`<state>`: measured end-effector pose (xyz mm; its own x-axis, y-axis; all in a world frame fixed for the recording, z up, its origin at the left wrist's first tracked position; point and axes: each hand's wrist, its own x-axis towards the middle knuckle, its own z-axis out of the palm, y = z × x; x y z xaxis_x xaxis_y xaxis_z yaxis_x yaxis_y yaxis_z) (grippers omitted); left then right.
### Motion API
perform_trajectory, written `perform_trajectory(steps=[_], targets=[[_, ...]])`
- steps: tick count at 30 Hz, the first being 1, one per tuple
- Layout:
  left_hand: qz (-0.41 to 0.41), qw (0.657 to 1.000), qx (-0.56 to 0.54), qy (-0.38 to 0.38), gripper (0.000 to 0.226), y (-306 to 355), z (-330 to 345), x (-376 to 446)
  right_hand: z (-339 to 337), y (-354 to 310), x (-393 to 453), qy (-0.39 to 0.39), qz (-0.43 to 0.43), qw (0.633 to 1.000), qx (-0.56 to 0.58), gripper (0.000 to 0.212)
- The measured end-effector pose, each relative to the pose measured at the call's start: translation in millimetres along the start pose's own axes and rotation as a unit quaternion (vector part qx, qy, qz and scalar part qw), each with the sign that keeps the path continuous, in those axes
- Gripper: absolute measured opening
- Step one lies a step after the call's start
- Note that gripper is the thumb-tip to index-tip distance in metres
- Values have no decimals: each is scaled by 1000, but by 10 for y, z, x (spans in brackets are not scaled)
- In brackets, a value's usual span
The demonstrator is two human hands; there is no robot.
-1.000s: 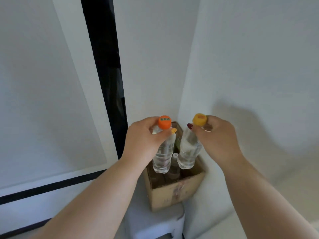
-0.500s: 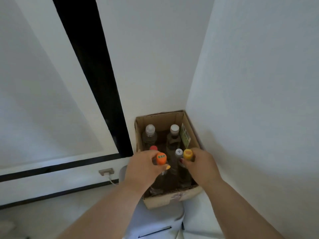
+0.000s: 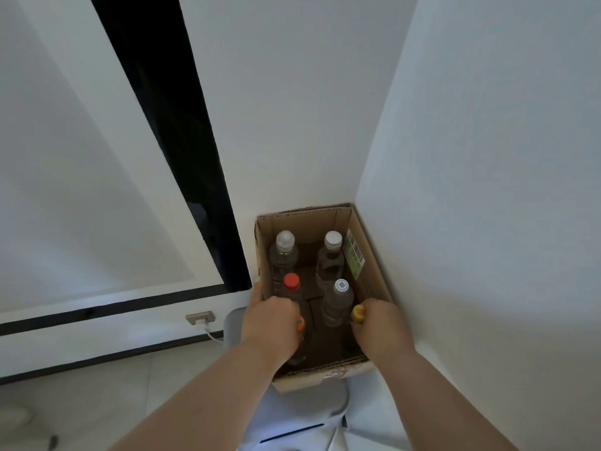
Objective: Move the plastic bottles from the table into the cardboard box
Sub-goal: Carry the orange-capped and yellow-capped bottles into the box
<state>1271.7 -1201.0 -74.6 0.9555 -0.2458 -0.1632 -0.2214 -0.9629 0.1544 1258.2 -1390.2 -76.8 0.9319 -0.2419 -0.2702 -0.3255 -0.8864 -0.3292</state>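
Note:
An open cardboard box (image 3: 309, 219) stands in the wall corner on a white stool. Several clear plastic bottles stand upright inside: a clear-capped one (image 3: 284, 245), a white-capped one (image 3: 332, 247), a red-capped one (image 3: 291, 283) and a grey-capped one (image 3: 340, 294). My left hand (image 3: 270, 323) is low in the box's near left part, closed around the orange-capped bottle (image 3: 300, 323). My right hand (image 3: 379, 327) is in the near right part, closed around the yellow-capped bottle (image 3: 357, 313). Both held bottles' bodies are mostly hidden by my hands.
White walls close in behind and to the right of the box. A black vertical strip (image 3: 182, 148) runs down the wall on the left. A wall socket (image 3: 200, 318) with a white cable sits low at the left. The white stool (image 3: 292, 415) carries the box.
Both hands have gone down further into the box with their bottles, and the view has moved closer over the box.

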Motion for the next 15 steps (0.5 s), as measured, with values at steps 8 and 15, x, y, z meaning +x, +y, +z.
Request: perform_trajectory(steps=[8, 15], targets=[[20, 997, 61, -39, 11, 43, -66, -33, 7, 31, -6, 12, -16, 1000, 13, 12], [5, 999, 23, -47, 11, -5, 57, -27, -3, 19, -13, -4, -16, 1000, -2, 9]])
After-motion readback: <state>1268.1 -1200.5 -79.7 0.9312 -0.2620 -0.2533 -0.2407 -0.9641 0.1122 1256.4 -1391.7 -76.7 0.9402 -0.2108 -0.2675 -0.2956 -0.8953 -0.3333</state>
